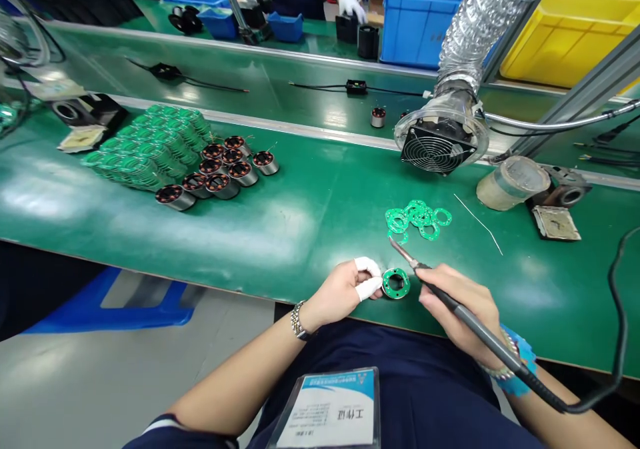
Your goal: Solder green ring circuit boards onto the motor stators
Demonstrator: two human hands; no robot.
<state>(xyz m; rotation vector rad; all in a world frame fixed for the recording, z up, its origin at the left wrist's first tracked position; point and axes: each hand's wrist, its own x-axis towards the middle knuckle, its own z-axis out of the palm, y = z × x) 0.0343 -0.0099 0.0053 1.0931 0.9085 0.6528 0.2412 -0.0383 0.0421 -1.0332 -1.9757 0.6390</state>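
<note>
My left hand (350, 286), with white covers on the thumb and a finger, grips the side of a motor stator (385, 293) near the table's front edge. A green ring-shaped circuit board (388, 290) lies on top of that stator. In my right hand (463, 306) is a soldering iron (453, 304), its tip pointing up and left, apart from the stator. Just beyond the tip lies a loose pile of green ring boards (418, 217). A thin length of solder wire (479, 224) rests to the right of them.
Several copper-wound stators (220, 184) stand at left beside stacked green boards (150, 144). A fan with a foil duct (439, 148) hangs at the back. On the right are a round tub (513, 182) and an iron stand with sponge (557, 222). A gloved co-worker's hand (351, 6) works across the bench.
</note>
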